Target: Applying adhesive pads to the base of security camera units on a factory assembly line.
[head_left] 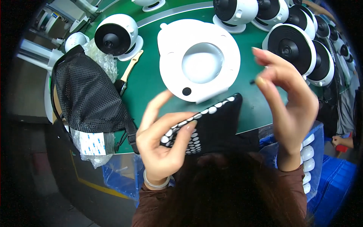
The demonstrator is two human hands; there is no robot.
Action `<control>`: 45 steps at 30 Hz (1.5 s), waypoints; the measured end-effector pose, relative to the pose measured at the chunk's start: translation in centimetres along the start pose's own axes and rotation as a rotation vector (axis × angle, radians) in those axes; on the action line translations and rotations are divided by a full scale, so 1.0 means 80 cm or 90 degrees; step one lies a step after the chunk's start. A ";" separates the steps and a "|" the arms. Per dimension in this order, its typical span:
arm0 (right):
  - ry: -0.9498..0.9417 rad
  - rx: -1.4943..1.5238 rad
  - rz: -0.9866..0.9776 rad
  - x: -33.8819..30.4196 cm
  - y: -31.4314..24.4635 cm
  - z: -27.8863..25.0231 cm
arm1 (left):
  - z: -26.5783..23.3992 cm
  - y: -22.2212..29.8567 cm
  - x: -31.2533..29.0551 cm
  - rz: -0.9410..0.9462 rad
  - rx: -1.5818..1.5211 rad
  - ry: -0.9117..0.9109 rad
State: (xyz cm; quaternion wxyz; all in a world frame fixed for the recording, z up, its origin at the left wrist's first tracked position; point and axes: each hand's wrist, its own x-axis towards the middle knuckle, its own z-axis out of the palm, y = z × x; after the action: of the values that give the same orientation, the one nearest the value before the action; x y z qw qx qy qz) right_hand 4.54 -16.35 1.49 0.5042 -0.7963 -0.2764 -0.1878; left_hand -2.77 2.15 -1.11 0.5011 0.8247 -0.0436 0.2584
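Observation:
My left hand (pixel 160 142) is closed on a black sheet (pixel 221 125) with rows of white round spots, its thumb pressed on the near face and the sheet bent. To the right, my raised right hand (pixel 293 96) pinches a small dark piece (pixel 252 81) at the thumb tip; motion blurs it somewhat. Between the hands and a little beyond them lies a white rounded housing (pixel 172 72) with a large circular recess. One round black textured pad (pixel 186 91) sits on its near rim. My right hand is apart from both the sheet and the housing.
A black mesh bag (pixel 90 90) and a wooden-handled brush (pixel 132 67) lie at left on the green table (pixel 147 41). A white ball-shaped device (pixel 117 36) stands behind them. Several similar devices (pixel 291 49) crowd the right. Blue bins (pixel 336 181) are below, and another person's hand (pixel 336 141) shows far right.

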 end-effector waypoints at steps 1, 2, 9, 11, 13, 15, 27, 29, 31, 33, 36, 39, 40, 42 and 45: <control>-0.003 0.039 0.064 0.008 -0.001 0.002 | 0.004 0.003 0.002 0.004 0.008 -0.021; -0.018 0.075 0.107 0.011 0.002 0.005 | 0.009 0.002 0.005 0.004 0.009 -0.014; -0.049 0.080 0.150 0.015 0.000 0.016 | 0.013 -0.007 0.010 0.045 0.002 -0.017; -0.047 0.048 0.128 0.015 -0.002 0.017 | 0.014 -0.006 0.011 0.050 0.003 -0.017; -0.043 0.049 0.124 0.014 -0.003 0.019 | 0.014 -0.005 0.010 0.055 -0.001 -0.010; -0.040 0.049 0.122 0.015 -0.002 0.022 | 0.014 -0.006 0.011 0.056 0.000 -0.007; -0.025 0.005 0.093 0.015 -0.005 0.030 | 0.010 -0.010 0.011 0.055 -0.006 -0.018; -0.022 0.012 0.091 0.015 -0.006 0.031 | 0.008 -0.010 0.011 0.051 -0.002 -0.025; -0.021 0.002 0.078 0.015 -0.009 0.034 | 0.007 -0.009 0.011 0.056 -0.010 -0.014; -0.016 -0.014 0.069 0.014 -0.008 0.034 | 0.007 -0.011 0.010 0.057 -0.009 -0.021; -0.040 0.149 0.177 0.015 0.002 0.030 | 0.006 -0.009 0.009 0.048 -0.003 -0.023; -0.028 0.278 0.236 0.012 0.010 0.021 | 0.000 -0.004 0.001 0.014 0.011 -0.005; -0.002 0.276 0.231 0.009 0.009 0.018 | -0.003 -0.002 -0.001 -0.010 0.021 0.008; -0.017 0.127 0.108 0.001 0.006 0.010 | -0.011 0.003 -0.005 -0.020 0.016 0.013; -0.144 -0.011 -0.152 -0.005 0.002 0.003 | -0.019 0.007 -0.009 -0.044 -0.017 -0.010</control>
State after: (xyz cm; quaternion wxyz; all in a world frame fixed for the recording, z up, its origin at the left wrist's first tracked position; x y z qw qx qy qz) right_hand 4.34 -16.32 1.04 0.4373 -0.7781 -0.4224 -0.1578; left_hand -4.18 3.02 -0.47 0.5201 0.8211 -0.0222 0.2340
